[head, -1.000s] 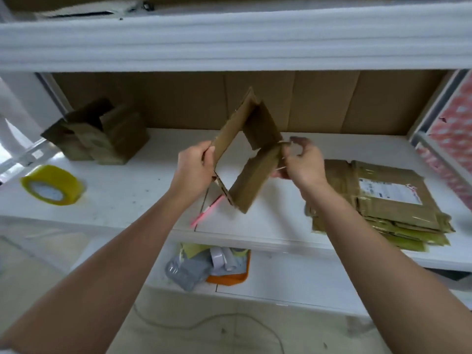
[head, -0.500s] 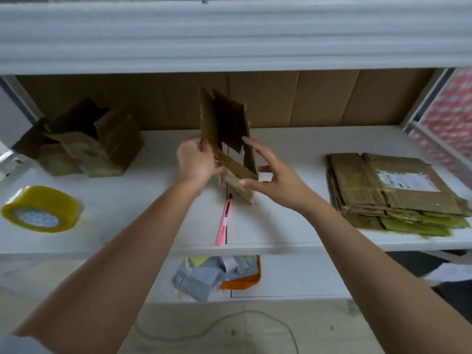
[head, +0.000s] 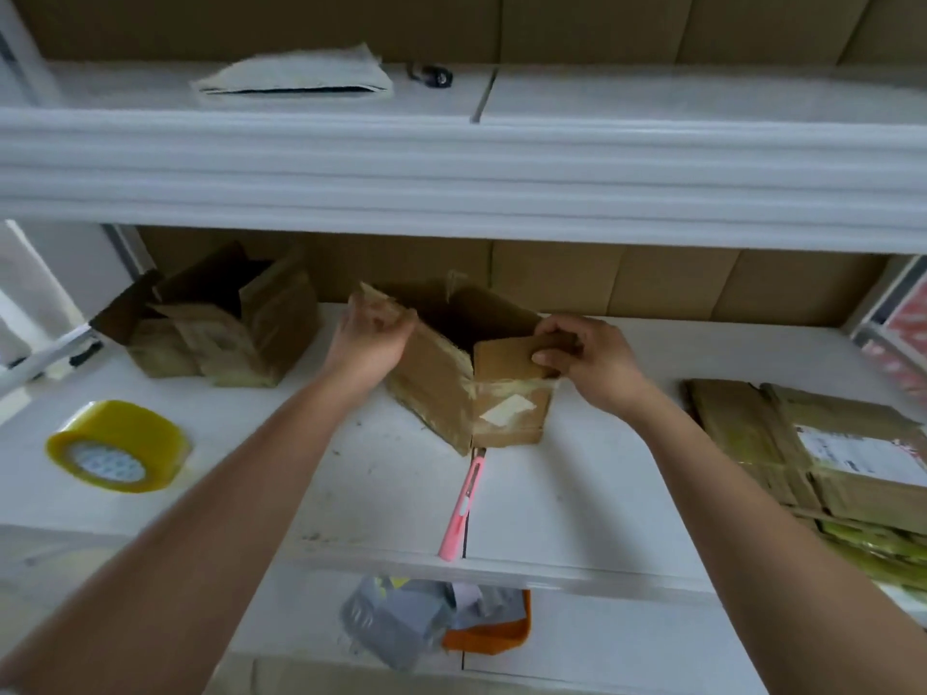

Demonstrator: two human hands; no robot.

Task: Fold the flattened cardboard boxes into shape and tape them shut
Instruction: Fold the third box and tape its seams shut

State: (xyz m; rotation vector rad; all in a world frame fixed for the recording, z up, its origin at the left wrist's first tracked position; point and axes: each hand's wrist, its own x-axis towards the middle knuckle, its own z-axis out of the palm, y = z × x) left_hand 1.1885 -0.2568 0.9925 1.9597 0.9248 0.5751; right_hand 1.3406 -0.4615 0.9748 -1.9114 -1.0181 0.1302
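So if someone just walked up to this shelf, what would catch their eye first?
Probably the opened-up brown cardboard box standing mid-shelf, with the left hand gripping its left flap and the right hand pinching the near flap. Next, the bright yellow roll of packing tape lying at the left, and the pink utility knife lying just in front of the box. At the right sits a stack of flattened cardboard boxes.

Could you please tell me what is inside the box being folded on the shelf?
The open box shows only dark inner walls; nothing visible inside. Its floor is hidden by the near wall and flap.
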